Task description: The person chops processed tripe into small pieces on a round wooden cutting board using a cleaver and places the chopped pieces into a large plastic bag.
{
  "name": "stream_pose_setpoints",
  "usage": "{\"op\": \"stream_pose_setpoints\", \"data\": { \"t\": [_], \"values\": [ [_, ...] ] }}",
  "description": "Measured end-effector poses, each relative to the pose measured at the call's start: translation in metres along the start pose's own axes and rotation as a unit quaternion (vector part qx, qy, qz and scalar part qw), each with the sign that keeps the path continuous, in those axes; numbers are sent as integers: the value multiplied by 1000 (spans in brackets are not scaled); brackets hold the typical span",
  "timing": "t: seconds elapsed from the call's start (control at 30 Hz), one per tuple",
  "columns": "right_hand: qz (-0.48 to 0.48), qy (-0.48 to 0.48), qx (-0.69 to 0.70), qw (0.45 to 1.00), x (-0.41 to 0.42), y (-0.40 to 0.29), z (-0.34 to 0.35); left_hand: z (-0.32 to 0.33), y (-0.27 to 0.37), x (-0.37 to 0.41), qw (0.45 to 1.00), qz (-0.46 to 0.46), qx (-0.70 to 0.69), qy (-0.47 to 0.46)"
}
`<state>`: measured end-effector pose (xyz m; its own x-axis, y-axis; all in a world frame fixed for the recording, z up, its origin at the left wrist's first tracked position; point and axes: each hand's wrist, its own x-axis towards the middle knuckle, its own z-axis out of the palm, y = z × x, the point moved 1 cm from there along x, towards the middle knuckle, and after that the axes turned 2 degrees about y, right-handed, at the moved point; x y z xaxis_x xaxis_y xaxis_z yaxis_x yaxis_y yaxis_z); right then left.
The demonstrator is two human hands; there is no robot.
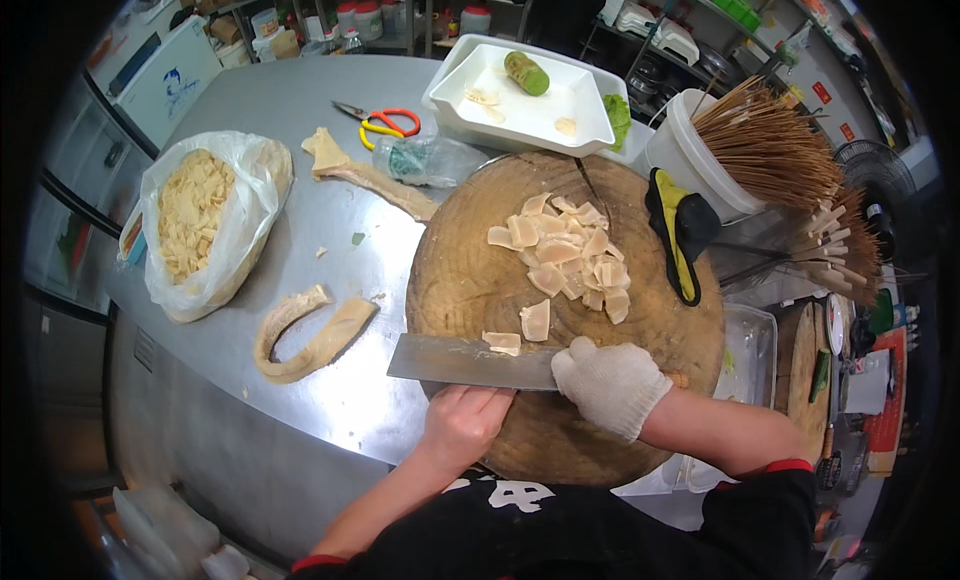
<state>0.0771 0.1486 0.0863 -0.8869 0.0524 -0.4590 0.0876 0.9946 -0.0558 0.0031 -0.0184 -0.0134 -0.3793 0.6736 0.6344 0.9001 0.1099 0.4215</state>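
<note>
My right hand (611, 385), in a white knit glove, grips a cleaver (465, 362) by its handle, which the fist hides. The broad blade lies across the near part of a round wooden chopping block (465, 280). My bare left hand (466, 422) is right below the blade, fingertips hidden behind it, so I cannot tell what they hold. One pale slice (501, 341) sits at the blade's upper edge, another (535, 320) just beyond. Farther back on the block is a heap of pale, flat slices (574, 250), perhaps meat or tendon. A curved pale strip (315, 347) rests on the steel table (300, 422) to the left.
Left stands a plastic bag (255, 227) of pale pieces. Behind are another strip (382, 186), scissors (386, 122), a crumpled plastic bag (431, 160) and a white tray (480, 119) holding a green vegetable piece (527, 73). A yellow-black item (671, 235) and bucket (679, 141) of thin sticks are right.
</note>
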Motion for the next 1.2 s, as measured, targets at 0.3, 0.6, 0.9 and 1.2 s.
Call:
{"op": "stream_pose_setpoints", "data": {
  "t": [0.3, 0.6, 0.9, 1.2],
  "values": [
    [72, 17, 52, 996, -29, 22, 7, 1, 5, 15, 999, 31, 21, -25],
    [130, 150, 190, 962, -70, 25, 33, 1, -2, 20, 999, 36, -17, 13],
    [105, 110, 167, 974, -79, -8, 38, 2, -5, 25, 999, 31, -7, 19],
    [126, 90, 181, 971, -84, -17, 36, 4, -4, 27, 999, 16, -26, 18]
  ]
}}
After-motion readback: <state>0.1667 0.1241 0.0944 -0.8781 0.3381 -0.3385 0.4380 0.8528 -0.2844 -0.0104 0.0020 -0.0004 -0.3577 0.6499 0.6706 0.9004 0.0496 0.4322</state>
